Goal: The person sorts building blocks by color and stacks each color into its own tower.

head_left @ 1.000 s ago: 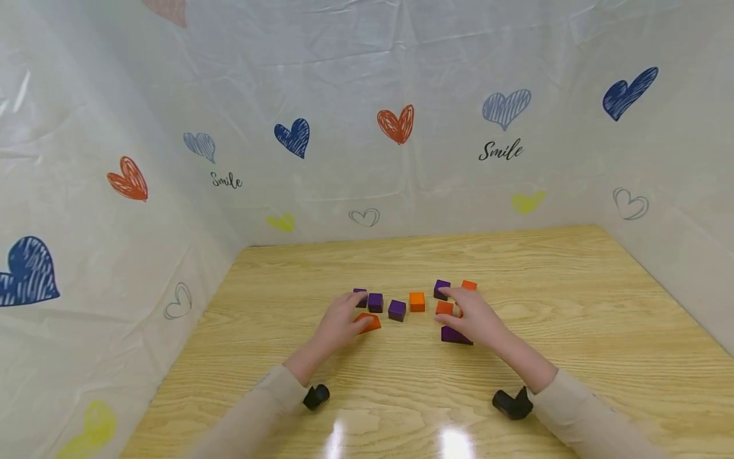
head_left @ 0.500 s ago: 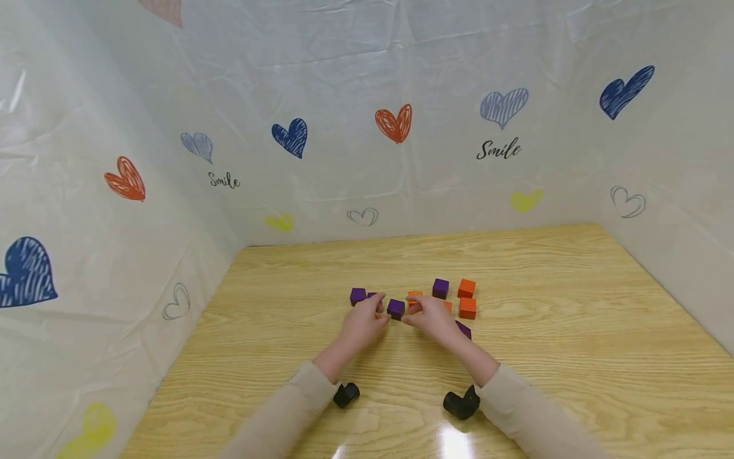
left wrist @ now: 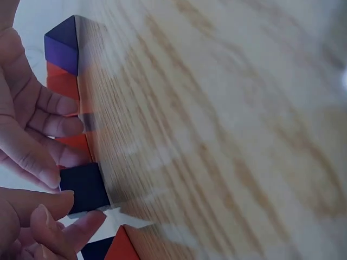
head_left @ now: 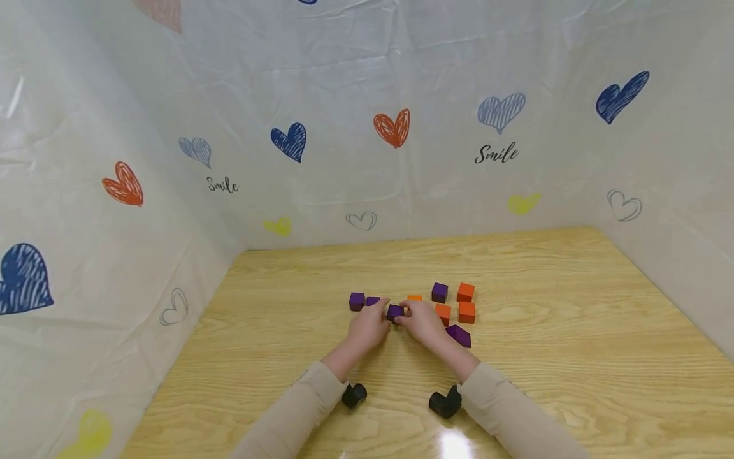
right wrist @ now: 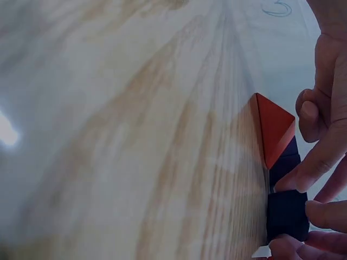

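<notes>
A purple cube (head_left: 395,312) lies mid-table between my two hands. My left hand (head_left: 368,326) is at its left side, thumb and index finger pinching that edge. From the right, my right hand (head_left: 423,322) pinches the same cube with thumb and index finger. The left wrist view shows the cube (left wrist: 84,188) as a dark face with fingertips at opposite sides. An orange triangular block (right wrist: 276,130), mostly hidden by my left hand in the head view, stands near it in the right wrist view. An orange cube (head_left: 415,298) is partly covered behind my right hand.
Two purple cubes, one farther left (head_left: 357,301) and one partly hidden (head_left: 373,301), sit beyond my left hand. To the right are a purple cube (head_left: 439,292), several orange cubes (head_left: 466,312) and a purple triangular block (head_left: 459,336). A heart-printed sheet (head_left: 321,191) borders the wooden table (head_left: 545,306).
Both hands have moved inward from the outer blocks to the middle purple cube, and their fingertips have closed on it. The right-hand blocks are uncovered now.
</notes>
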The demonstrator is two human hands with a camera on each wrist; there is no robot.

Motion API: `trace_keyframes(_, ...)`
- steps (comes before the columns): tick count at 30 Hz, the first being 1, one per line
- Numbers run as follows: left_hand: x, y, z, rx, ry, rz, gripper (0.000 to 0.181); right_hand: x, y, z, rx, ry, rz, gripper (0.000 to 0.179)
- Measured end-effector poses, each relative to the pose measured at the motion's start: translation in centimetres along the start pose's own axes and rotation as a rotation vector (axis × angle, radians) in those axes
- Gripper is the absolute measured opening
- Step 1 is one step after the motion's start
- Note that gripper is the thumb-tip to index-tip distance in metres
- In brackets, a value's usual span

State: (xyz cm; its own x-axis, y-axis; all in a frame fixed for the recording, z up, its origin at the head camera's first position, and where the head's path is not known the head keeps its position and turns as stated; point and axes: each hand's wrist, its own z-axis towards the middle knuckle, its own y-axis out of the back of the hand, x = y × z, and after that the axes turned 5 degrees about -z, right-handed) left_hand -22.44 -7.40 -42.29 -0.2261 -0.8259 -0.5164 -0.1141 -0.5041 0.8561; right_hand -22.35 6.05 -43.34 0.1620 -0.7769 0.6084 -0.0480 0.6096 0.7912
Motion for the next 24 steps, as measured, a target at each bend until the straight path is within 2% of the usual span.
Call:
trace_keyframes(7, 0.1, 0.0, 0.3, 0.027, -0.020, 0.024, 0.037, -0.1, -0.1, 0.2, 0.028, -0.011, -0.035, 0.030)
trace_keyframes(13, 0.1, -0.2, 0.6, 0.043, 0.016, 0.017, 0.032, -0.2, 0.3, 0.1, 0.040, 0.011, -0.046, 0.028)
trace_keyframes(17, 0.1, -0.3, 0.5, 0.064, 0.042, -0.024, 0.031, -0.3, 0.5, -0.1, 0.051, 0.019, -0.076, 0.028)
trace_keyframes(24, -0.2, -0.3, 0.0, 0.124, 0.089, -0.150, 0.030, -0.5, 0.9, -1.1, 0.088, 0.027, -0.118, 0.028)
